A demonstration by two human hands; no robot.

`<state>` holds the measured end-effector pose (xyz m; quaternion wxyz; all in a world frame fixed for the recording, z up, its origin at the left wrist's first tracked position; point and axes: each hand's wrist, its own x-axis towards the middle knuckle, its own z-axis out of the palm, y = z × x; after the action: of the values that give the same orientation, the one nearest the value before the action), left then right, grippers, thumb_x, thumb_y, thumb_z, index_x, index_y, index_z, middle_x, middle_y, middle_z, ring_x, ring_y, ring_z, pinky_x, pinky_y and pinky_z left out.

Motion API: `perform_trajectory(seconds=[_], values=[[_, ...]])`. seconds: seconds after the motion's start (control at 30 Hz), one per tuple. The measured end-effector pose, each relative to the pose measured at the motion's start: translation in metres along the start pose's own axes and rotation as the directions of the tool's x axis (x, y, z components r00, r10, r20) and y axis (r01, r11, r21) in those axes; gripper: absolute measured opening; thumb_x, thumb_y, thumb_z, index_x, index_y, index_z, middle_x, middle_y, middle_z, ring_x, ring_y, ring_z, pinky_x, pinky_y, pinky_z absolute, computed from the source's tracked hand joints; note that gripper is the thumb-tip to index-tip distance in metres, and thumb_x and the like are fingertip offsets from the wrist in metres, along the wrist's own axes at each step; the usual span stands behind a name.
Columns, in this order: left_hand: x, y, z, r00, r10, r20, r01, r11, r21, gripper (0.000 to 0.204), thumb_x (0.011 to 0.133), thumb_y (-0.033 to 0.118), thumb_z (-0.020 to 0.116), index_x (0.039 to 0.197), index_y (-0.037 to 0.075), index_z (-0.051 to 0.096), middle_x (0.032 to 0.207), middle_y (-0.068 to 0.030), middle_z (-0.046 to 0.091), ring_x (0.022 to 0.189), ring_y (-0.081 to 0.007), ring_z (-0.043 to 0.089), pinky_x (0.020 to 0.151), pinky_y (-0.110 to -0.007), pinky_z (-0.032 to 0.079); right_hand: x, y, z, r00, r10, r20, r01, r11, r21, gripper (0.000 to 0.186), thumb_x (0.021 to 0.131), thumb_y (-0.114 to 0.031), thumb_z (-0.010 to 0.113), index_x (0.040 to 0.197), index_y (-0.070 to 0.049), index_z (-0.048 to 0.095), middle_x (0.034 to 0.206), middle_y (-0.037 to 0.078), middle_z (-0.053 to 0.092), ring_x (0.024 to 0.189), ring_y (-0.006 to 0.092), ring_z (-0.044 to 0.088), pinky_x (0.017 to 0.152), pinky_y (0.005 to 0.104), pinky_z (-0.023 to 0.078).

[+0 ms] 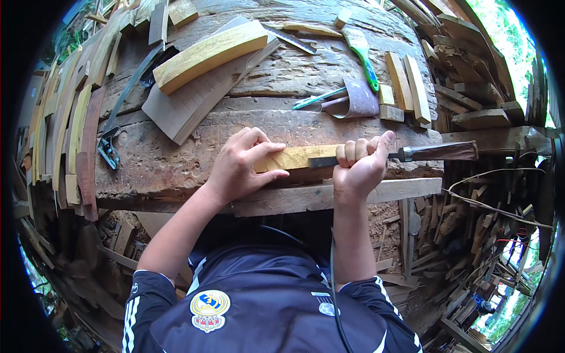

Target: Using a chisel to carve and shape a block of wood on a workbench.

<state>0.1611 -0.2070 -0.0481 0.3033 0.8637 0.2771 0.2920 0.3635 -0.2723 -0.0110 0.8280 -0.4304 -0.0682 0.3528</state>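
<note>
A short yellow wooden block (297, 156) lies on the worn workbench (170, 132) near its front edge. My left hand (242, 157) is closed around the block's left end, thumb on the near side and fingers on the far side. My right hand (363, 159) is wrapped round the metal part of a chisel (438, 151). Its dark wooden handle points right, past the bench's end. The flat blade tip sticks out left of my fist and rests over the block's right half. My right fist hides the middle of the chisel and the block's right end.
Behind my hands lie a curved yellow wood piece (209, 56) on a board (182, 115), a hacksaw (109, 150), a green-handled brush (362, 56), sandpaper (360, 99) and pale wood strips (416, 88). Upright planks (73, 129) line the left side. Scrap wood (447, 229) fills the right.
</note>
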Motion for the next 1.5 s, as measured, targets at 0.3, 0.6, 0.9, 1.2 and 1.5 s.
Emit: perform_trajectory(seconds=[0.3,0.6,0.9,1.2,1.5], values=[[-0.012,-0.006,-0.015,1.000,0.004,-0.020,-0.002,0.996,0.086,0.038,0.067,0.027,0.084,0.099,0.010,0.070,0.083,-0.0026,0.060,0.083,-0.0222,0.057,0.076,-0.035,0.045,0.042,-0.046,-0.026,0.971,-0.190,-0.145,0.180,0.980,-0.082,0.051,0.108,-0.041,0.031,0.062,-0.019,0.022,0.048,-0.006,0.013,0.041,0.0080,0.008,0.037,0.0283,0.012],[-0.005,0.001,-0.011,0.999,0.001,0.053,-0.009,0.988,0.154,0.035,0.065,0.027,0.085,0.089,0.011,0.065,0.080,-0.0013,0.059,0.079,-0.0205,0.057,0.073,-0.035,0.041,0.044,-0.040,-0.028,0.990,-0.056,-0.127,0.057,0.998,0.008,0.051,0.105,-0.043,0.040,0.064,-0.018,0.025,0.049,-0.006,0.015,0.041,0.0099,0.010,0.041,0.0288,0.012],[-0.003,-0.001,-0.012,0.998,-0.034,0.053,0.029,0.995,0.094,0.036,0.064,0.026,0.085,0.089,0.009,0.065,0.080,-0.0027,0.059,0.077,-0.0212,0.057,0.073,-0.034,0.041,0.035,-0.022,-0.018,1.000,-0.018,-0.007,0.017,1.000,-0.026,0.054,0.106,-0.046,0.036,0.060,-0.020,0.023,0.046,-0.007,0.014,0.038,0.0090,0.010,0.037,0.0285,0.013],[-0.001,-0.003,-0.009,0.998,-0.014,0.060,0.006,0.991,0.134,0.034,0.066,0.029,0.083,0.088,0.009,0.065,0.079,-0.0038,0.058,0.078,-0.0226,0.058,0.073,-0.035,0.042,0.045,-0.035,-0.024,0.982,-0.111,-0.151,0.099,0.992,-0.083,0.051,0.106,-0.042,0.036,0.063,-0.019,0.024,0.047,-0.007,0.014,0.040,0.0083,0.009,0.039,0.0281,0.011],[-0.006,-0.005,-0.012,1.000,-0.008,0.028,0.005,0.994,0.110,0.034,0.067,0.027,0.083,0.090,0.009,0.066,0.080,-0.0037,0.059,0.078,-0.0216,0.058,0.074,-0.034,0.042,0.054,-0.036,-0.028,0.991,-0.085,-0.108,0.078,0.994,-0.071,0.053,0.107,-0.043,0.035,0.061,-0.019,0.022,0.047,-0.006,0.013,0.041,0.0092,0.008,0.038,0.0280,0.012]])
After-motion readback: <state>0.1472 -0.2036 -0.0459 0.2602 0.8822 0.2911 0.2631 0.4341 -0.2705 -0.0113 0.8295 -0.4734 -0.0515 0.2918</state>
